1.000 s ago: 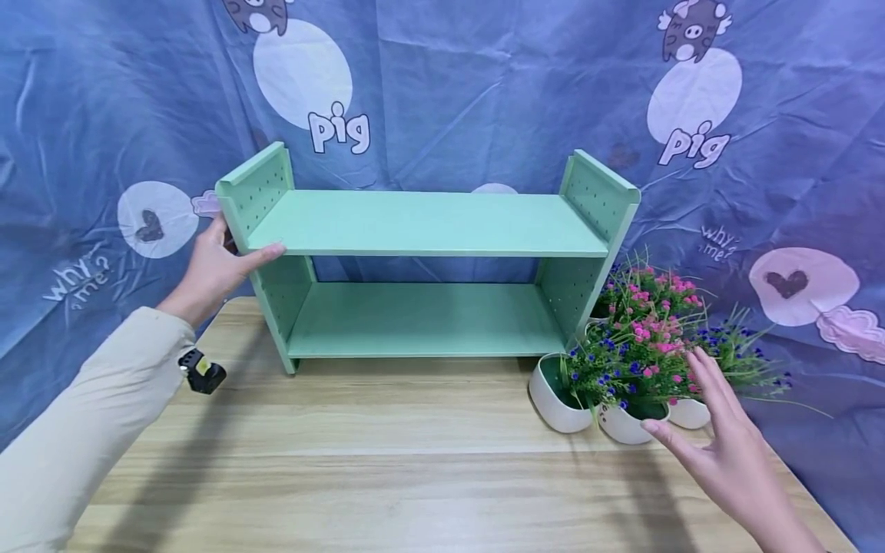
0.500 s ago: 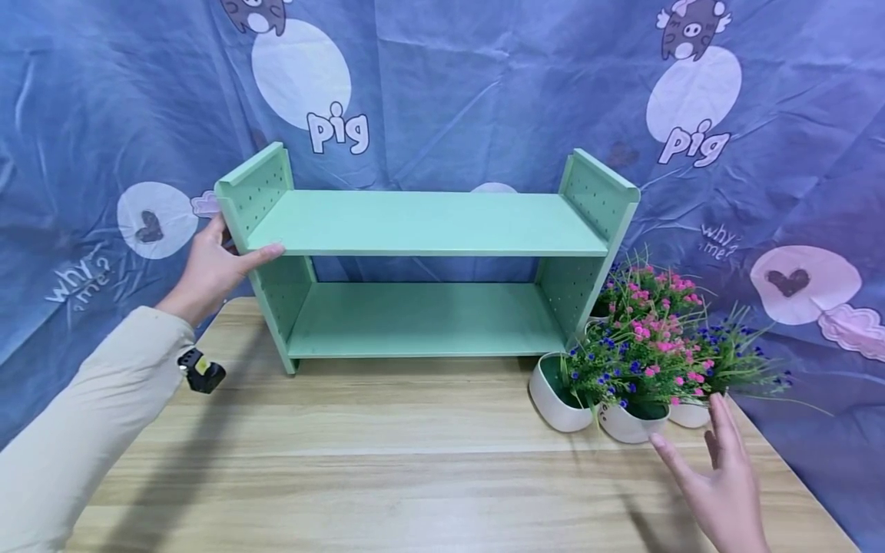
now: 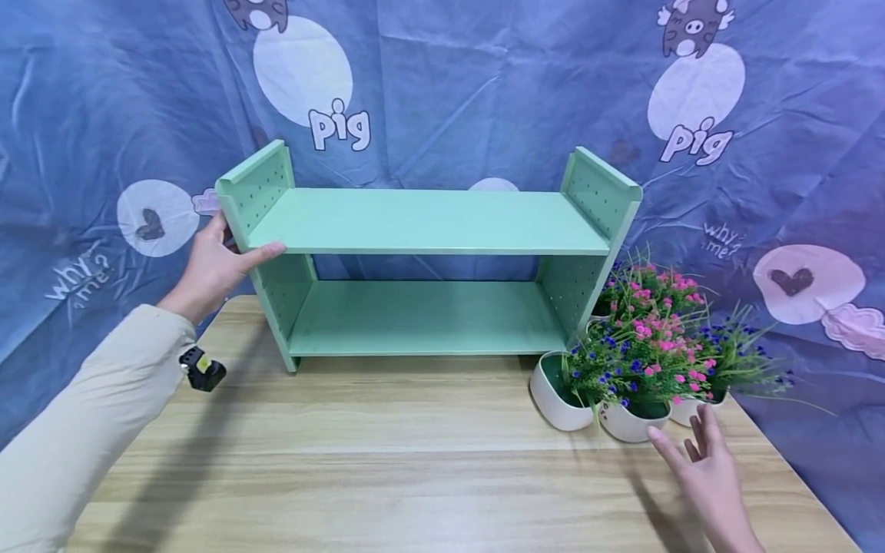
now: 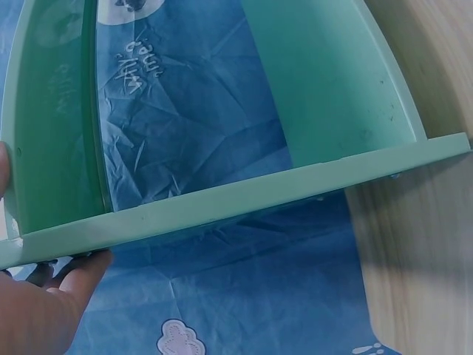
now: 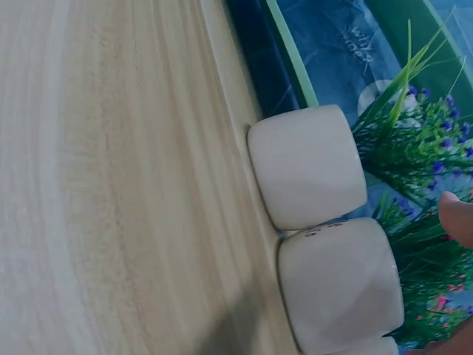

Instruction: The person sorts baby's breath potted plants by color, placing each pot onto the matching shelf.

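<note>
A light green two-tier shelf (image 3: pixel 429 223) stands on the wooden table. My left hand (image 3: pixel 214 265) grips its left side panel, thumb over the front edge and fingers behind; the left wrist view shows fingertips (image 4: pixel 89 277) against the panel's outer face. At the shelf's right end cluster several white flowerpots with artificial flowers. A left pot (image 3: pixel 563 405) and a middle pot (image 3: pixel 631 425) stand in front, with another pot (image 3: pixel 687 412) to the right. My right hand (image 3: pixel 712 480) is just in front of these pots, fingers spread and holding nothing. Its thumb (image 5: pixel 457 218) shows beside the flowers in the right wrist view.
Pink and blue flowers (image 3: pixel 657 338) lean over the pots and hide those behind. A blue cloth (image 3: pixel 442 92) printed with pigs hangs behind the table (image 3: pixel 387 468). The table's right edge runs close to my right hand.
My right hand has drawn back from the flowers, down and a little to the left. The left hand, shelf and pots stay in place.
</note>
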Demonstrator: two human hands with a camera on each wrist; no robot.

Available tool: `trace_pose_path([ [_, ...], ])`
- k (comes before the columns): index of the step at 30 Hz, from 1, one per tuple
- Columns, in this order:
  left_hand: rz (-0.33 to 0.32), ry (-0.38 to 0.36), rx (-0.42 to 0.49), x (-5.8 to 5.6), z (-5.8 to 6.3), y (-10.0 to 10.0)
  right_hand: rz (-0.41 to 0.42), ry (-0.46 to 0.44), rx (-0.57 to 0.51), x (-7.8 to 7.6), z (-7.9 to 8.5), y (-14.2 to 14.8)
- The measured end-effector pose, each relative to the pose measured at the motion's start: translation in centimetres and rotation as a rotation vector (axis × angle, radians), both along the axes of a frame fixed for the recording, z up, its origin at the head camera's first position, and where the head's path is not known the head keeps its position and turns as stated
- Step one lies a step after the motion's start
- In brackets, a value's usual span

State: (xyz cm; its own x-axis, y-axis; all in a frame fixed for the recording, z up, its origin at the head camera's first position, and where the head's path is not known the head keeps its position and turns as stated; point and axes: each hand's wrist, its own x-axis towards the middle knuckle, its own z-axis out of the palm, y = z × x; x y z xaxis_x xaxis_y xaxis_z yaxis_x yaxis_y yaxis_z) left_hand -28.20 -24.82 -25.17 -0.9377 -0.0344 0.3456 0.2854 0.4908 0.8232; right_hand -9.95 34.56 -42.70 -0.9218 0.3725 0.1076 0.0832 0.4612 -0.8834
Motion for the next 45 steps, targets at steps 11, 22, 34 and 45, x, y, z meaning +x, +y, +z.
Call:
trace_pose_path([
  [11,0.002,0.002,0.002,0.0,0.0,0.1,0.033,-0.105,-0.041,-2.1,-0.5,0.1],
  [22,-0.004,-0.01,0.0,0.0,0.0,-0.1,-0.046,-0.108,0.001,-3.9,-0.8,-0.5],
  [34,-0.005,-0.007,-0.002,-0.1,0.3,-0.3,-0.085,-0.151,0.057,-4.6,-0.7,-0.9],
  [45,-0.017,-0.011,0.004,-0.4,0.2,-0.3,-0.121,-0.153,0.128,-3.7,-0.4,-0.4],
])
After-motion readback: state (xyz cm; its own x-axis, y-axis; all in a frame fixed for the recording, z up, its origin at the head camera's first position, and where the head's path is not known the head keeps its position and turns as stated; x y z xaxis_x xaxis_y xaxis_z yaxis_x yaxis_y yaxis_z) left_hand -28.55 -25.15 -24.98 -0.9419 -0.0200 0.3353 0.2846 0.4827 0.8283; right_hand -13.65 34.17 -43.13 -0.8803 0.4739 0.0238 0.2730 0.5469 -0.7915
